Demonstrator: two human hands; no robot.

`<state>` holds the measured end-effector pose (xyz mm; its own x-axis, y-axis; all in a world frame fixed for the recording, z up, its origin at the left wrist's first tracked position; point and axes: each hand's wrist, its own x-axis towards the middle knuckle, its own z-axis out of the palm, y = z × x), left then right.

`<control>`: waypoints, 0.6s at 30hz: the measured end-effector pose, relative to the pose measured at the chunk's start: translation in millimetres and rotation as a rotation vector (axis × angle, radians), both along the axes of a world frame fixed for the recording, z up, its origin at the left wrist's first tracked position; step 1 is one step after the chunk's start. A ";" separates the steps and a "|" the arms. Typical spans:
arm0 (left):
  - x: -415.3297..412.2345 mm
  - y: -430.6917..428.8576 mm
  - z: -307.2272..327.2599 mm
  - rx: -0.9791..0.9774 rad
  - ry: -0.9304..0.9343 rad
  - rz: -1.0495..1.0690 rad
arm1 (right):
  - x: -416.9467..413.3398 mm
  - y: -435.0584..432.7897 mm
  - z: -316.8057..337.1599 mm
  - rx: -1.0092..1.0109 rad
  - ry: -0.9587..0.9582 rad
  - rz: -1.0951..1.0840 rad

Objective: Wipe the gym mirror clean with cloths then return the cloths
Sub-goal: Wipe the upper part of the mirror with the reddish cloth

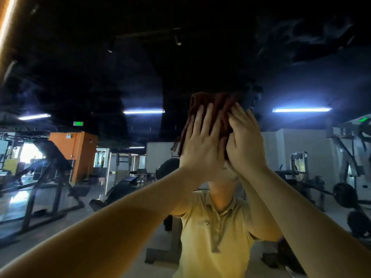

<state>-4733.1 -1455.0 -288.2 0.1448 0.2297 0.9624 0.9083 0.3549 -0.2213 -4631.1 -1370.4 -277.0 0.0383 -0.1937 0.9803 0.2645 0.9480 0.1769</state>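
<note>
Step in hand: wiping; the person faces the mirror [301,77] and works a patch of glass at about head height, so the cleaning is under way and the return of the cloths is not yet begun
Cloth: a dark red cloth [212,106], bunched into folds, lies against the glass under both hands, its top edge showing above the fingertips
Left hand: the left hand [200,143] presses on the cloth with fingers straight and spread, palm toward the glass, curled round nothing
Right hand: the right hand [246,144] sits just beside the left, fingers likewise straight and flat on the cloth's right part
Second cloth: only one cloth is plain; a dark shape [253,97] above the right fingertips may be another cloth or something reflected, and which it is cannot be told
Reflection: a yellow polo shirt [216,227], weight machines [341,177] and a ceiling strip light [143,111] show in the glass
Glass: pale cloudy streaks [301,33] sit toward the upper right, which looks like haze left to clear
Progress: probably somewhere in the middle, though how much is already clean cannot be judged
Next move: it calls for even pressure from both palms while sliding the cloth, likely up and right toward the streaks
Risk: flat hands have no hold, so the cloth could slip or drop if pressure eases
</note>
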 end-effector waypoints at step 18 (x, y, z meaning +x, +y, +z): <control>3.0 -4.9 -70.4 0.032 -0.085 0.074 | 33.5 18.6 -109.1 -0.011 -0.180 -0.199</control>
